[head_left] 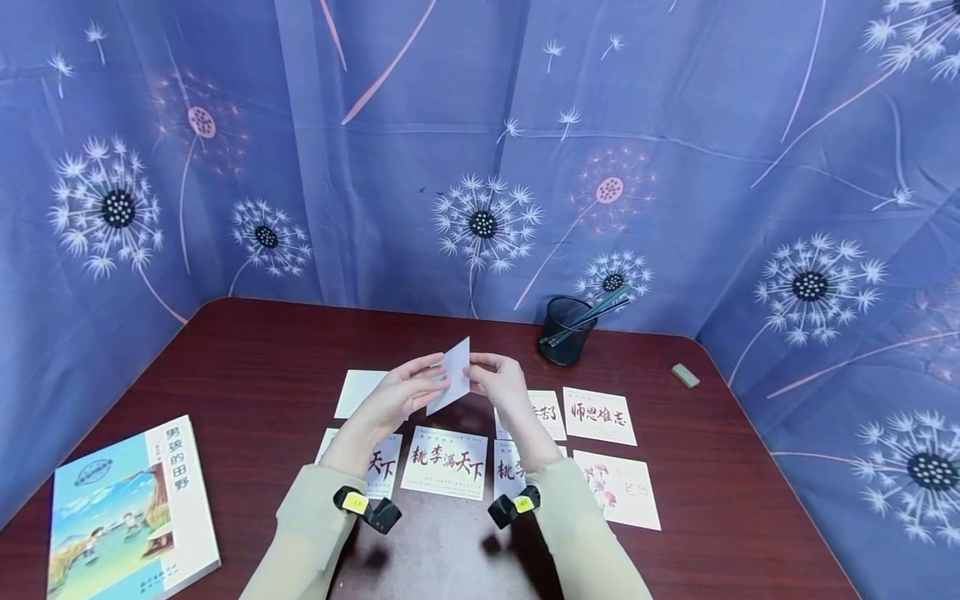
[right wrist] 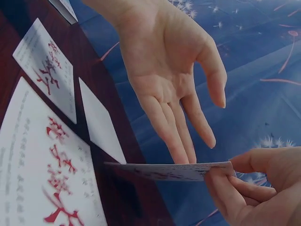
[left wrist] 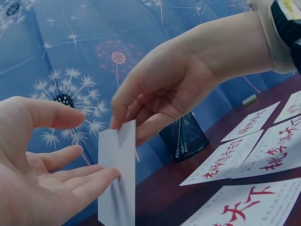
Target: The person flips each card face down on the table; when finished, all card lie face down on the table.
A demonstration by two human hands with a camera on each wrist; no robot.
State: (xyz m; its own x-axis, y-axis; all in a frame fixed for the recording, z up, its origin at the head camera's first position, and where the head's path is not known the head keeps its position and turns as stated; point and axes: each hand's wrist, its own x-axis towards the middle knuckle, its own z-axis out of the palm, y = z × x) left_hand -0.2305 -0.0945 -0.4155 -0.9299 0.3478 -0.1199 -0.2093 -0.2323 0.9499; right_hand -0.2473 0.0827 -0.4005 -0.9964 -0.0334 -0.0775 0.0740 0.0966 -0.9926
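Observation:
Above the table, my right hand (head_left: 502, 385) pinches a white card (head_left: 454, 373) by its edge between thumb and fingers. The card stands upright, its plain side toward my left hand (head_left: 390, 398). In the left wrist view, the extended fingers (left wrist: 96, 181) of the left hand touch the card's plain face, and the thumb is apart from it. Seen nearly edge-on in the right wrist view, the card (right wrist: 164, 172) shows red writing on its other side. Below lie a blank white card (head_left: 358, 392) and a card with red characters (head_left: 447, 463).
More printed cards lie at the right, among them one (head_left: 600, 415) with red characters and a flower card (head_left: 622, 492). A black mesh pen holder (head_left: 564, 333) with pens stands at the back. An eraser-like block (head_left: 685, 375) lies far right, a book (head_left: 127, 517) at left.

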